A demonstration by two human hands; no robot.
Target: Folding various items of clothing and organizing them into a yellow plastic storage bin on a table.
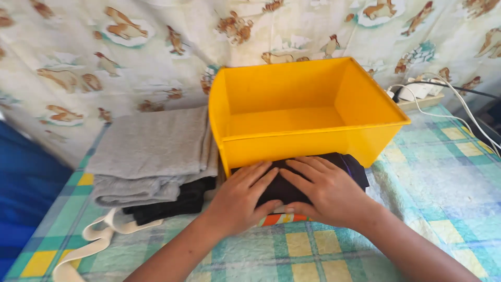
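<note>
**Inspector:** Since both hands lie on the same item, report them together.

**Assistant:** Left hand and right hand rest flat, palms down, on a folded black garment. Fingers are stretched out and nearly straight, the fingertips of the two hands close together at the middle of the cloth. Neither hand is closed around anything; both press on top of it.

**Inspector:** Location of the garment?

**Assistant:** It lies on the desk, which is covered by a green, yellow and blue checked cloth, directly in front of a yellow plastic bin. The garment's far edge touches the bin's front wall. Under its near edge an orange and white striped item shows; what it is, I cannot tell.

**Inspector:** Contents of the bin?

**Assistant:** The visible interior shows only yellow walls and floor.

**Inspector:** Surroundings?

**Assistant:** Left of the bin, touching it, stands a stack of folded grey fabric on top of dark folded fabric. A cream strap trails from beneath that stack across the desk. Behind, a curtain printed with animals hangs. At the far right, white cables run from a power strip.
</note>
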